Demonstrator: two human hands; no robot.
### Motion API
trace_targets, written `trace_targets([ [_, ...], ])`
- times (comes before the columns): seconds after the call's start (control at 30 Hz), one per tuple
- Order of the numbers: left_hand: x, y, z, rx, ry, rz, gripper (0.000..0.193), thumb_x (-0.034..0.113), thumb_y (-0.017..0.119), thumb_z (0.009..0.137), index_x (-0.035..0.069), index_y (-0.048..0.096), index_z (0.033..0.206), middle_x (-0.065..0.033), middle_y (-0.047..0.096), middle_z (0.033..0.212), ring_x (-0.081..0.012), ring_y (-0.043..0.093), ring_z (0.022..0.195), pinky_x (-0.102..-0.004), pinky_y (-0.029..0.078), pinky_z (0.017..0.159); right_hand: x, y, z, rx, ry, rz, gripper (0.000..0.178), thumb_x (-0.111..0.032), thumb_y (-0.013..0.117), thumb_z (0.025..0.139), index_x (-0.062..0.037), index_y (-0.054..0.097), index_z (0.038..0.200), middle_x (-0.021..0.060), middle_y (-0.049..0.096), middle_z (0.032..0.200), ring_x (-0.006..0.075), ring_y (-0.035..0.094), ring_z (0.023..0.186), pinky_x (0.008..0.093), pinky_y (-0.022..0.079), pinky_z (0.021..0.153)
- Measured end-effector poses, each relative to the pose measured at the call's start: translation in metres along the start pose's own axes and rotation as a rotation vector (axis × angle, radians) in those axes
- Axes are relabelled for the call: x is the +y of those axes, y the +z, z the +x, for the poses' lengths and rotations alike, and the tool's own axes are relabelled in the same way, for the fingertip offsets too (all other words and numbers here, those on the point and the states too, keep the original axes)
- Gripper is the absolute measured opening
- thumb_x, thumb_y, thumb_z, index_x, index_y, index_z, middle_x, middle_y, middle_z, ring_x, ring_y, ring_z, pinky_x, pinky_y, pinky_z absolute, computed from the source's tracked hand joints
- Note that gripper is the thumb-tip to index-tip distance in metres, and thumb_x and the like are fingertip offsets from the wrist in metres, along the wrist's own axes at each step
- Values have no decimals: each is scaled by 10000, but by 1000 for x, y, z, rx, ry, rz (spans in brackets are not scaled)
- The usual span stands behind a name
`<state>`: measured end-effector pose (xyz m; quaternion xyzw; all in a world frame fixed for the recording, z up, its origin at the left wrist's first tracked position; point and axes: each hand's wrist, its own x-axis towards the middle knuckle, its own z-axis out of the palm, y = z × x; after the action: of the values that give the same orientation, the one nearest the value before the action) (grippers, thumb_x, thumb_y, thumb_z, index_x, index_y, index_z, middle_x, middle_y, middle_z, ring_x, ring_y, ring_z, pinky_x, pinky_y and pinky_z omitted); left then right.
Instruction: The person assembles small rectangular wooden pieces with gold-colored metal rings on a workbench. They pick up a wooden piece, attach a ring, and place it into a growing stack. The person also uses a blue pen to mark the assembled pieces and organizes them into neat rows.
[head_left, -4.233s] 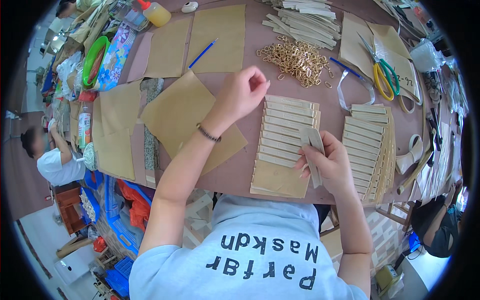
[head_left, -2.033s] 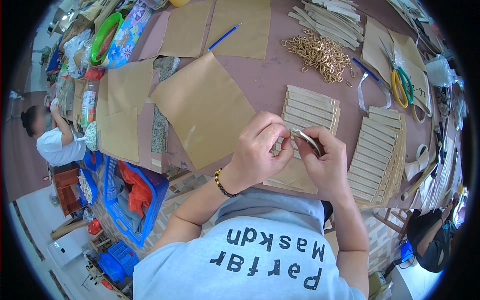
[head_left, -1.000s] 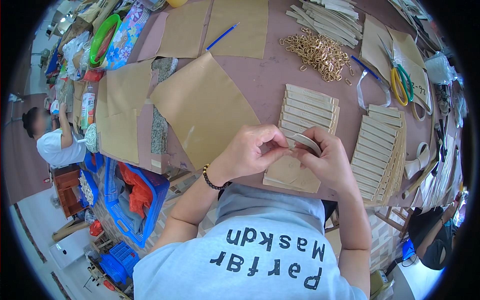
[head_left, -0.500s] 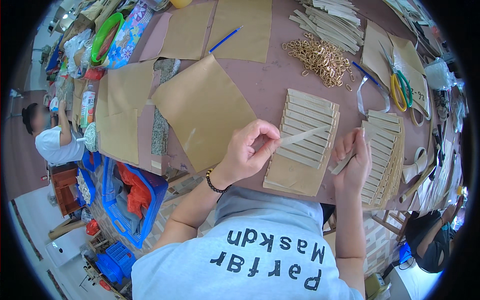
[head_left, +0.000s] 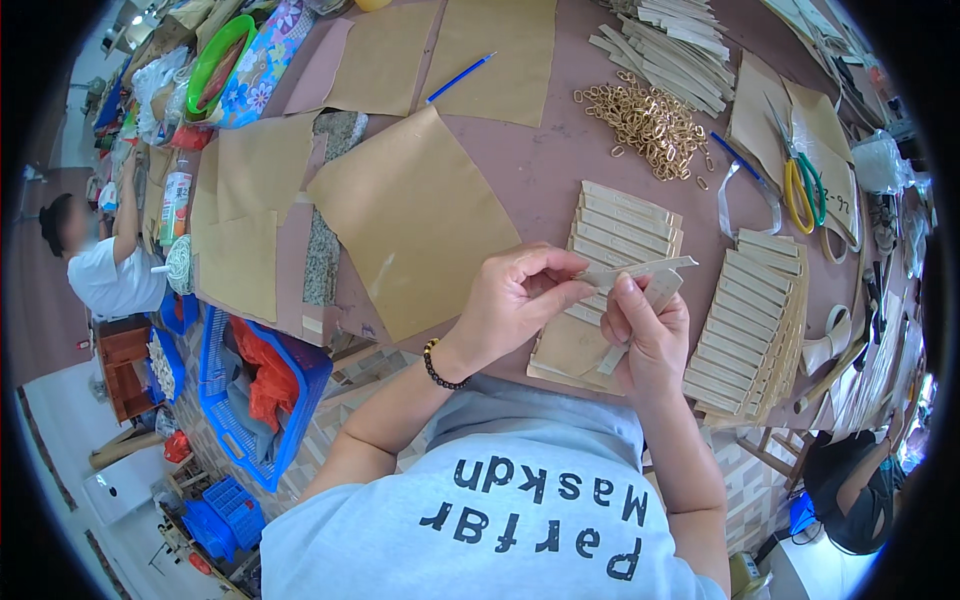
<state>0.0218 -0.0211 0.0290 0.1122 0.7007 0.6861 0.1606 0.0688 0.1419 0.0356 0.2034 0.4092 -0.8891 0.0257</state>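
My left hand, a dark beaded bracelet on its wrist, is closed in a pinch on one end of a narrow pale strip. Close beside it, my right hand is closed on several similar strips, whose ends stick out above and below its fingers. Both hands are over a tan sheet on the table, partly hiding it. A row of pale strips lies side by side across the sheet's far part. To the right is a stack of similar strip-covered sheets.
Beyond the hands lie a pile of gold oval rings and a heap of loose strips. Scissors rest at right. Large tan sheets cover the left side. A blue basket stands below the table edge; a person is at far left.
My right hand has moved left with its strips, from beside the stack to my left hand. The strip in my left hand has lifted off the row and now reaches over the right hand's strips.
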Motion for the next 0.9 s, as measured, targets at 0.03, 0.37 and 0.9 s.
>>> trace_targets([
  [0.03,1,1,1,-4,6,4,184,-2,725,823,-38,672,995,-52,663,916,-96,631,838,-226,523,726,1,-1,0,5,-12,-7,58,-70,658,910,-58,608,885,4,560,680,66,447,506,222,340,450],
  [0.37,6,2,2,11,179,183,142,-44,738,770,-20,685,900,-65,645,832,-105,610,736,-226,486,620,-3,-3,1,-66,-191,-263,78,-74,669,905,-15,636,864,-3,577,799,39,448,556,203,344,471],
  [0.9,-3,3,-9,42,-226,-577,205,132,600,958,-46,672,1030,-10,597,824,-64,561,745,-206,476,663,-15,5,9,58,97,40,69,-128,665,912,-84,614,926,-11,540,707,53,441,543,200,308,456],
])
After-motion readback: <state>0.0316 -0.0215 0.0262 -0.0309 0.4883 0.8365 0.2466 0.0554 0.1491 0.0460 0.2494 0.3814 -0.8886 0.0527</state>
